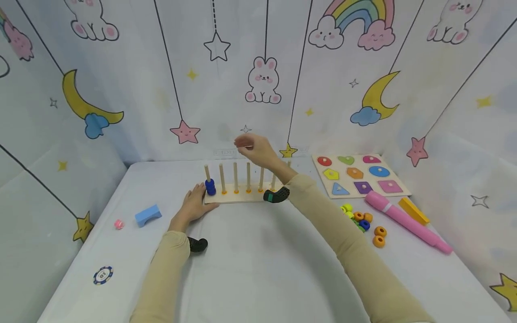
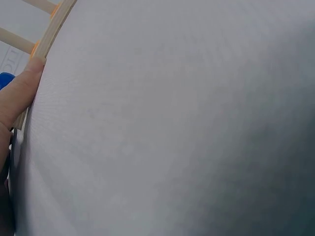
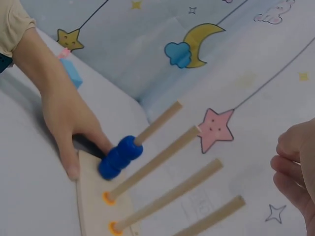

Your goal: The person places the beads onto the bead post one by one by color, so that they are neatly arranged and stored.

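While your left hand (image 1: pixel 194 204) rests flat against the left end of the wooden peg board (image 1: pixel 238 196), fingers straight and steadying it, your right hand (image 1: pixel 258 150) hovers above the pegs, fingers loosely curled, holding nothing visible. Blue beads (image 1: pixel 210 186) sit stacked on the leftmost peg.

1. The pale grey tabletop (image 2: pixel 187 128) fills nearly the whole frame, darkening toward the lower right.
2. At the left edge, a finger of the left hand (image 2: pixel 17 96) points up toward the upper left, its tip touching the edge of a wooden board (image 2: pixel 55 24).
3. The board runs diagonally across the upper left corner, with wooden pegs (image 2: pixel 15 37) rising from it toward the left; orange rings sit at their bases.
4. A small blue patch (image 2: pixel 5 78) shows just left of the finger; what it is cannot be told.
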{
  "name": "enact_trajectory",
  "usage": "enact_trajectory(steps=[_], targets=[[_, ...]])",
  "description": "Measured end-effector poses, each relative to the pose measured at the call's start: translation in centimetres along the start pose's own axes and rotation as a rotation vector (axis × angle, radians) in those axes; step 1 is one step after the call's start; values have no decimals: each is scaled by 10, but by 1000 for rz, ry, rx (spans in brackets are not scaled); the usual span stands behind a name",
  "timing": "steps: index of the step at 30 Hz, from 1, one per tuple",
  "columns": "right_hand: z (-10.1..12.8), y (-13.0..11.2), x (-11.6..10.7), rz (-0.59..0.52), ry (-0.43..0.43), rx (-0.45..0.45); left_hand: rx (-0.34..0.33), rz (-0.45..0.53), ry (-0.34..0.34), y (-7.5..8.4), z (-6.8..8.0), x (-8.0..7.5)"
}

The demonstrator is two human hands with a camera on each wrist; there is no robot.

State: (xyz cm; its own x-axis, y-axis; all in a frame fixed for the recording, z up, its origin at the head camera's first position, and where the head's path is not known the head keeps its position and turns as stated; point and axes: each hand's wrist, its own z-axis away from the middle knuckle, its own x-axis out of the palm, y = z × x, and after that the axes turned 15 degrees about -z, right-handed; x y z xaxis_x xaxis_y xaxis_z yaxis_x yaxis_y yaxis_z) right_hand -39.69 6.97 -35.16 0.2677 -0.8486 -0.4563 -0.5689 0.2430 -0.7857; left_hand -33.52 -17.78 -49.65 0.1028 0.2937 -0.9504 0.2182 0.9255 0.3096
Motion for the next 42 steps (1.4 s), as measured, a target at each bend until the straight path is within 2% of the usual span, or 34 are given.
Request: enact_trajectory(steps=[7,14,19,24,29,32,37,42], targets=[[22,13,-35,-24,65,22,0,-6,-3,-1,0,2],[52,29,-71,-9,103,57,10,-8,5,0,-2,5],[76,35,-92,-41,146,76,8,-13,-6,0,-2,6],[107,23,-105,-39,146,67,9,-16,-12,1,-1,4],[137,14,-118,-24,148,134,14,-18,-9,0,-1,0],[149,23,-127,-35,158,193,15,-22,-6,-2,-1,-1],[169,51,-142,-8,202,274,28,-24,1,-1,-3,0],[198,66,-151,-1,182,278,26,-21,-12,0,-2,1]])
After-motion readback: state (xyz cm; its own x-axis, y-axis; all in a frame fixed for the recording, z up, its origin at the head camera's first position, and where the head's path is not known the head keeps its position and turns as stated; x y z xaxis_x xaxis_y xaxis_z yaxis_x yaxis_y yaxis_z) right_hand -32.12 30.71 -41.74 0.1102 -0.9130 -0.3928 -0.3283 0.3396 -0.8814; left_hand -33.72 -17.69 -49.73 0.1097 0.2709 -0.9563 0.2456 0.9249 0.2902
